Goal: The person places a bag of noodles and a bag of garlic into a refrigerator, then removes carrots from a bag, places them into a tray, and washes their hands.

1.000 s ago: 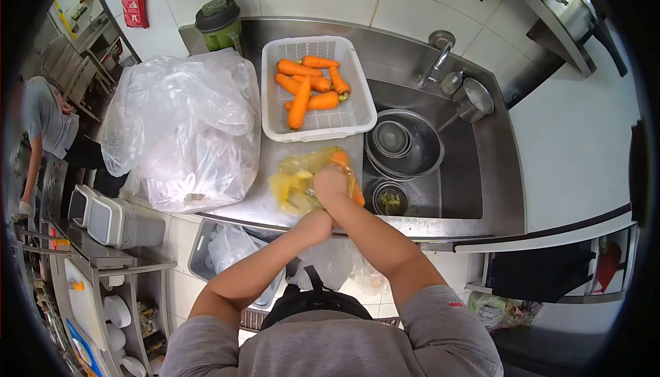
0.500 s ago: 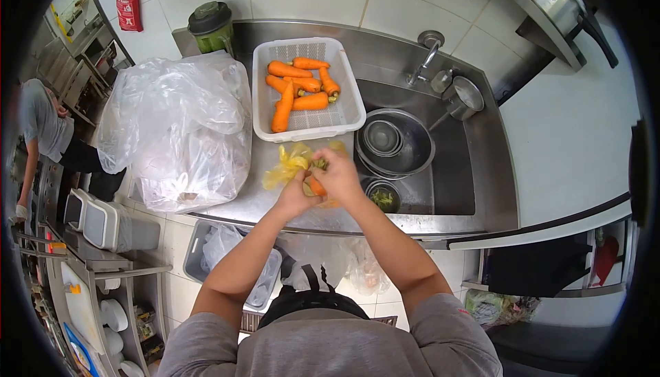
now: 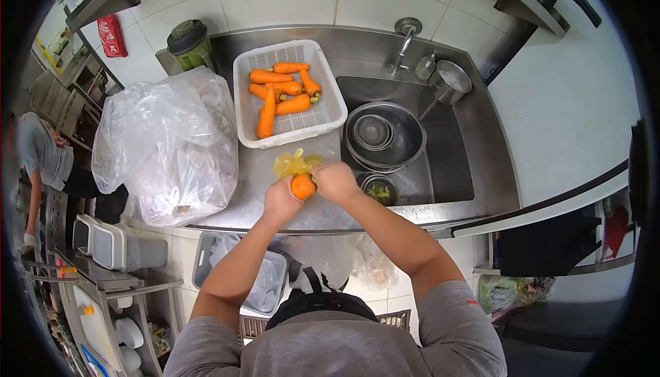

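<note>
Both my hands meet over the steel counter in front of the sink. My left hand (image 3: 281,200) grips an orange carrot (image 3: 302,186) whose end faces the camera. My right hand (image 3: 336,181) holds the same carrot and the crumpled yellow plastic bag (image 3: 294,164) that wraps its far part. Just beyond them stands a white slotted basket (image 3: 318,124) with several carrots (image 3: 278,95) lying in it.
A large clear plastic bag (image 3: 165,147) bulges on the counter at left. The sink (image 3: 450,164) at right holds nested steel bowls (image 3: 382,135) and a small strainer with green scraps (image 3: 379,192). A blender jug (image 3: 189,43) stands at the back. Another person (image 3: 42,157) works far left.
The yellow bag was lifted off the counter and pulled back from the carrot, whose bare end now shows between my hands. The view shifted so the basket and sink sit further left.
</note>
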`<action>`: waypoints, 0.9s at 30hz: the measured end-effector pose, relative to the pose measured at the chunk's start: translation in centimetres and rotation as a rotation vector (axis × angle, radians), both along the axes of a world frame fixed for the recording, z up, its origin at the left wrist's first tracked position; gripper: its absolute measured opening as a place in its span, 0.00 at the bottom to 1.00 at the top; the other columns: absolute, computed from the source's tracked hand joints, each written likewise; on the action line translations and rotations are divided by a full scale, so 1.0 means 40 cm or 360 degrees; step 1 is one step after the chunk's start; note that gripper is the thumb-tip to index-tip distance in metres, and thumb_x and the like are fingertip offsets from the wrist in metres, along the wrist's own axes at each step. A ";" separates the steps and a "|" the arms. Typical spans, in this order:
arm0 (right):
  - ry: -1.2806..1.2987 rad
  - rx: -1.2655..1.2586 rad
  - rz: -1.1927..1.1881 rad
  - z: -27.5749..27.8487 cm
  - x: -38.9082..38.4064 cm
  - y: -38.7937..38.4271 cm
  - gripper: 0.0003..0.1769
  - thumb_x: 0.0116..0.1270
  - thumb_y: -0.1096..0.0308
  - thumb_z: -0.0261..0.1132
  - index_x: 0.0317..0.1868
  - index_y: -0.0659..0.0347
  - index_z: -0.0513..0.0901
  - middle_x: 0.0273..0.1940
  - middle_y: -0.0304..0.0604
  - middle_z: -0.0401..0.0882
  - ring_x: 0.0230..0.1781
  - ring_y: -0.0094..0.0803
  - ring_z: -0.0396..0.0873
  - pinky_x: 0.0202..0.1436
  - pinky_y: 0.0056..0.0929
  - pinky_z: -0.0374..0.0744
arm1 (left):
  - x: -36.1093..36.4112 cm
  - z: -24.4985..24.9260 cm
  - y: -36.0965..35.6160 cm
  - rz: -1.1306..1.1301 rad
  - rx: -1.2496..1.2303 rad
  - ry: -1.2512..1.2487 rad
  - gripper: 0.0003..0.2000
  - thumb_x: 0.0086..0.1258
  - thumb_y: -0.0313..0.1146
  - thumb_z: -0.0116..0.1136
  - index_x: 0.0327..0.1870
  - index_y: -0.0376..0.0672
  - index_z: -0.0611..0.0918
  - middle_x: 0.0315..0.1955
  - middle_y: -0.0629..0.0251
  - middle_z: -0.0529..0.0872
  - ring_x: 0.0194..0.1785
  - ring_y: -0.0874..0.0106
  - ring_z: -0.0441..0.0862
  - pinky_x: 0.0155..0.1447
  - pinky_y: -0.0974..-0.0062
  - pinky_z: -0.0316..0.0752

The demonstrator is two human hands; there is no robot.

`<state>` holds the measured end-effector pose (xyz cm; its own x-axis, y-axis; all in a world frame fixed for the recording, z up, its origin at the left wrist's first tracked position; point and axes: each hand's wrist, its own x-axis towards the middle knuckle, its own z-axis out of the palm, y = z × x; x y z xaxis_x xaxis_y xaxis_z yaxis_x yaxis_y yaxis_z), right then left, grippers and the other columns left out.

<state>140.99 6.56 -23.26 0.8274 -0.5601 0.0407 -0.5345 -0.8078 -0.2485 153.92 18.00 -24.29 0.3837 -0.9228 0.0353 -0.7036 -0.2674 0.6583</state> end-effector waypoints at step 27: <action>-0.1468 0.2142 -0.0810 -0.028 0.024 0.035 0.10 0.45 0.88 0.57 0.25 0.64 0.78 0.24 0.36 0.74 0.24 0.23 0.72 0.24 0.25 0.68 | 0.046 -0.056 0.008 -0.0025 -0.0279 0.2403 0.32 0.31 0.16 0.61 0.48 0.40 0.79 0.41 0.66 0.82 0.45 0.69 0.79 0.53 0.70 0.73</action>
